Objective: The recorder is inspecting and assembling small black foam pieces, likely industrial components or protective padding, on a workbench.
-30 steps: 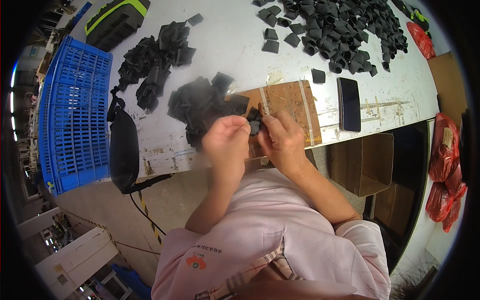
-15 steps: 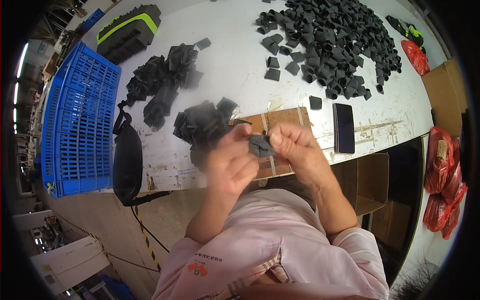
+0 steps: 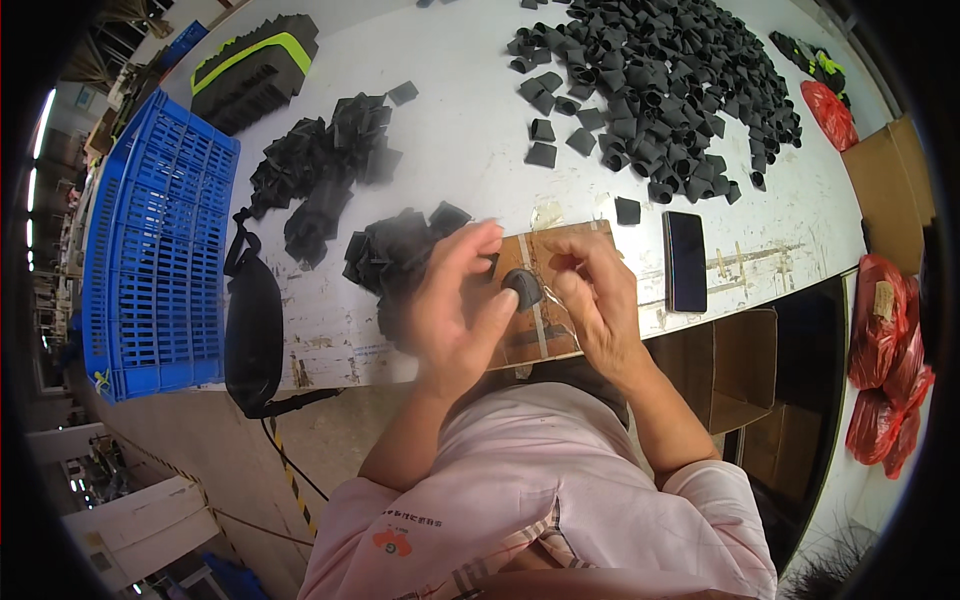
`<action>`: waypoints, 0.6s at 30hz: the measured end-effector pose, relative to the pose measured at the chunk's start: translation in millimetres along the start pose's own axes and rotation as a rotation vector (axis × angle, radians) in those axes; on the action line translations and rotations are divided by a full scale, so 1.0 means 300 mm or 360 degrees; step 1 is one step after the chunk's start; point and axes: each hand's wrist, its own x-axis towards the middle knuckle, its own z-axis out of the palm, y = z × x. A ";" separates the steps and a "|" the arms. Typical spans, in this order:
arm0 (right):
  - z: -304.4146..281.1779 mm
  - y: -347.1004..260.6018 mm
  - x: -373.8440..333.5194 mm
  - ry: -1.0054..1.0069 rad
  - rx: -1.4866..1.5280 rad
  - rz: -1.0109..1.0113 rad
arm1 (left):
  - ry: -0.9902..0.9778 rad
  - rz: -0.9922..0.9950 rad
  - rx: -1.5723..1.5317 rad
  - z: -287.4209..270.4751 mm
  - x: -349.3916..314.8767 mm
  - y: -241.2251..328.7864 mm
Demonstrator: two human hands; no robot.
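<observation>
A small dark-grey fabric piece (image 3: 521,289), rounded at the top, shows between my hands over a brown board (image 3: 526,340). My left hand (image 3: 458,312) is beside it with fingers stretched out and slightly blurred. Its thumb tip meets the lower edge of the piece; whether the piece lies on the board or hangs above it, I cannot tell. My right hand (image 3: 602,305) hovers just right of the piece, apart from it, with fingers loosely bent and a gap between thumb and forefinger. Past my left hand sits a heap of flat dark fabric pieces (image 3: 385,250).
Many dark tube-shaped pieces (image 3: 650,85) cover the far right of the white table (image 3: 460,130). A phone (image 3: 685,262) lies right of the board. At left stand a blue crate (image 3: 160,250) and a black pouch (image 3: 253,335). Red bags (image 3: 880,330) hang at right.
My hands have moved apart and their fingers have opened. The fabric piece, earlier pinched between both hands, now shows at the left thumb with the right hand off it.
</observation>
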 end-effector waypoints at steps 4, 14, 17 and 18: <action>0.003 -0.052 -0.004 -0.0096 -0.0195 -0.0300 | -0.0096 0.0154 -0.0024 -0.002 0.016 -0.033; 0.027 -0.069 0.039 0.0032 -0.0430 -0.0630 | 0.0470 -0.0627 -0.1382 0.003 -0.043 -0.013; 0.025 -0.029 0.031 0.0012 -0.0354 -0.0679 | 0.0400 -0.0524 -0.1154 0.005 -0.064 -0.014; 0.022 -0.017 0.026 0.0001 -0.0342 -0.0699 | 0.0353 -0.0444 -0.1045 0.005 -0.074 -0.020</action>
